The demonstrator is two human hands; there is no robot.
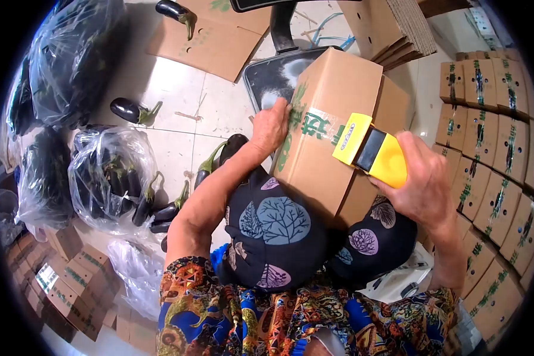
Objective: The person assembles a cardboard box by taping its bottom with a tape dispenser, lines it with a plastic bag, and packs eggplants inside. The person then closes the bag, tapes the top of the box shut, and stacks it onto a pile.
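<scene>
A cardboard box (320,160) with green print stands in front of my knees, tilted in view, with a strip of clear tape across part of its top. My left hand (270,126) grips the box at its left edge, fingers bent against the side. In my right hand (424,181) is a yellow tape dispenser (388,160), my fingers wrapped round its body. The dispenser's front end lies over the right part of the box near the tape strip. Behind the box is a black scale platform (267,77) with white scuffs.
Loose eggplants (127,111) and plastic bags of eggplants (113,181) lie on the tiled floor at left. Stacked boxes (480,142) stand along the right; more boxes (77,279) sit at lower left. Flat cardboard (210,38) lies at the back.
</scene>
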